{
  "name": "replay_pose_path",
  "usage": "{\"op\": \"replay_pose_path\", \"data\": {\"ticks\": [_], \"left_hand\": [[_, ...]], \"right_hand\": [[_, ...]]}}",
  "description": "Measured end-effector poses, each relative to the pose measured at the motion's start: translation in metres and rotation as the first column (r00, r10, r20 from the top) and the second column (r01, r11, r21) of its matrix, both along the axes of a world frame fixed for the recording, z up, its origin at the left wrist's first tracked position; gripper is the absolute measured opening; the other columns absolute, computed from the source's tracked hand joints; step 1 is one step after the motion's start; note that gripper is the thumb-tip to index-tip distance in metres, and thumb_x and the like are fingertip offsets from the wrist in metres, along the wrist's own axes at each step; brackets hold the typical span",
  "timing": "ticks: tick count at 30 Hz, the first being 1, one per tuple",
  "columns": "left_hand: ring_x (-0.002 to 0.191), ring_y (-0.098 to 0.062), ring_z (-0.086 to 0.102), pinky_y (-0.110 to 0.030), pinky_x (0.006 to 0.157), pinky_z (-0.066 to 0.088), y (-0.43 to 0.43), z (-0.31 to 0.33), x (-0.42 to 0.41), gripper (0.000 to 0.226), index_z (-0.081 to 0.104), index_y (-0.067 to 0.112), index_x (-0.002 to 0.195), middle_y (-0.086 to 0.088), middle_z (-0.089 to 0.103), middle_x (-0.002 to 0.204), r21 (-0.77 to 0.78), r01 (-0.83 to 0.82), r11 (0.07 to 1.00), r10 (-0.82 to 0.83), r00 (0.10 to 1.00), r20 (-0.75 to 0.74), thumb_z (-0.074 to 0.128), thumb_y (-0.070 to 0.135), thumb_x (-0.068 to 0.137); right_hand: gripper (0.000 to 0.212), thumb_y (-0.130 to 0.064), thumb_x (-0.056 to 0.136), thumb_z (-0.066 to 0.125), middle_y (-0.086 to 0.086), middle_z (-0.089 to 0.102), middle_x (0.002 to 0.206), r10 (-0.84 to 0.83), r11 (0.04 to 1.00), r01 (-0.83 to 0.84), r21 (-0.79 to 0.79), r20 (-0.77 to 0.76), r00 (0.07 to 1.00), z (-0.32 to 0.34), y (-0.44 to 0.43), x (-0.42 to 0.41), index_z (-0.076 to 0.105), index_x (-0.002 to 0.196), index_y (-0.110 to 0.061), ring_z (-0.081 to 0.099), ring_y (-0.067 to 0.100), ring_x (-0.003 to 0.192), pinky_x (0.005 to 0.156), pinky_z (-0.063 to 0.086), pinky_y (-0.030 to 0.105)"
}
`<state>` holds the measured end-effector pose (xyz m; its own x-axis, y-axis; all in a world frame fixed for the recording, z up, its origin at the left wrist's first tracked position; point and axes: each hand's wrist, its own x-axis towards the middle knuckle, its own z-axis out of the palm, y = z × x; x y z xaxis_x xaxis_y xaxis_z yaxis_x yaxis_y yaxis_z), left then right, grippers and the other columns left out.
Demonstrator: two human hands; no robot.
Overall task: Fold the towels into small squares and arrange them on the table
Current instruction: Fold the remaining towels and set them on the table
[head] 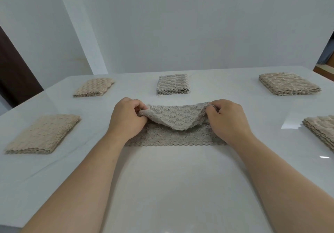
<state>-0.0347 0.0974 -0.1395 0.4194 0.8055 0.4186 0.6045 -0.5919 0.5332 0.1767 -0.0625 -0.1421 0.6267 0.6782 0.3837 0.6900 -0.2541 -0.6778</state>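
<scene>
the left hand (126, 119) and right hand (227, 120) each pinched a far corner of the grey-beige textured towel (173, 135), lifted above the white glossy table (171, 187).

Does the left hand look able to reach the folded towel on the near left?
Probably yes, but not this instant. The left hand is pinching a corner of the middle towel, so it must let go first. Only bare table lies between it and the near-left folded towel.

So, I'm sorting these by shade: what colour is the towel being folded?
The towel is greyish beige, scale-textured; head view shows it best.
</scene>
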Motion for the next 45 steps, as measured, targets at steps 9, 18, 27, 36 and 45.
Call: {"op": "replay_pose_path", "data": {"ticks": [9, 18, 27, 36, 45], "left_hand": [[0.090, -0.023, 0.061, -0.039, 0.077, 0.052, 0.000, 0.009, -0.011, 0.033, 0.051, 0.028, 0.071, 0.005, 0.066, 0.092, -0.026, 0.062, 0.998, -0.064, 0.994, -0.089, 0.066, -0.002, 0.065], [0.072, -0.014, 0.059, -0.026, 0.056, 0.037, 0.001, 0.014, -0.015, 0.023, 0.061, 0.020, 0.081, 0.007, 0.061, 0.078, -0.236, -0.127, 0.963, 0.105, 0.989, -0.105, 0.083, 0.023, 0.076], [0.058, -0.024, 0.057, -0.031, 0.055, 0.053, -0.003, 0.020, -0.014, 0.022, 0.053, 0.011, 0.074, -0.010, 0.058, 0.069, -0.505, -0.083, 0.859, 0.124, 0.991, 0.047, 0.055, -0.010, 0.082], [0.078, -0.030, 0.062, -0.041, 0.081, 0.059, -0.002, 0.018, -0.013, 0.033, 0.059, 0.009, 0.086, -0.009, 0.064, 0.083, -0.519, -0.150, 0.841, 0.185, 0.983, 0.016, 0.063, 0.040, 0.096], [0.077, -0.022, 0.065, -0.035, 0.064, 0.057, -0.006, 0.024, -0.021, 0.025, 0.060, 0.014, 0.103, -0.008, 0.064, 0.093, -0.515, -0.129, 0.847, 0.149, 0.989, -0.003, 0.078, 0.015, 0.087]], "right_hand": [[0.039, -0.032, 0.090, 0.047, 0.000, 0.040, 0.053, -0.055, 0.997, 0.051, -0.058, -0.066, 0.996, -0.001, -0.001, 0.002, 0.041, 0.060, -0.009, 0.036, 0.024, 0.054, 0.051, 0.031, 0.032], [0.016, -0.029, 0.086, 0.056, -0.010, 0.067, 0.079, -0.089, 0.987, 0.083, -0.138, -0.039, 0.995, -0.002, -0.002, 0.003, 0.065, 0.076, -0.022, 0.062, 0.015, 0.077, 0.065, 0.049, 0.030], [0.020, -0.014, 0.083, 0.053, -0.005, 0.068, 0.097, -0.080, 0.979, 0.067, -0.194, -0.061, 0.995, -0.003, -0.003, 0.005, 0.067, 0.090, -0.026, 0.061, 0.021, 0.094, 0.078, 0.050, 0.032], [0.032, -0.009, 0.084, 0.044, 0.001, 0.067, 0.106, -0.082, 0.973, 0.063, -0.220, -0.074, 0.994, 0.004, -0.008, -0.001, 0.067, 0.098, -0.027, 0.062, 0.026, 0.097, 0.082, 0.053, 0.036], [0.035, -0.004, 0.083, 0.040, 0.005, 0.061, 0.108, -0.066, 0.943, 0.057, -0.329, -0.017, 0.998, 0.013, -0.017, -0.012, 0.064, 0.099, -0.024, 0.062, 0.030, 0.092, 0.080, 0.055, 0.039]]}}
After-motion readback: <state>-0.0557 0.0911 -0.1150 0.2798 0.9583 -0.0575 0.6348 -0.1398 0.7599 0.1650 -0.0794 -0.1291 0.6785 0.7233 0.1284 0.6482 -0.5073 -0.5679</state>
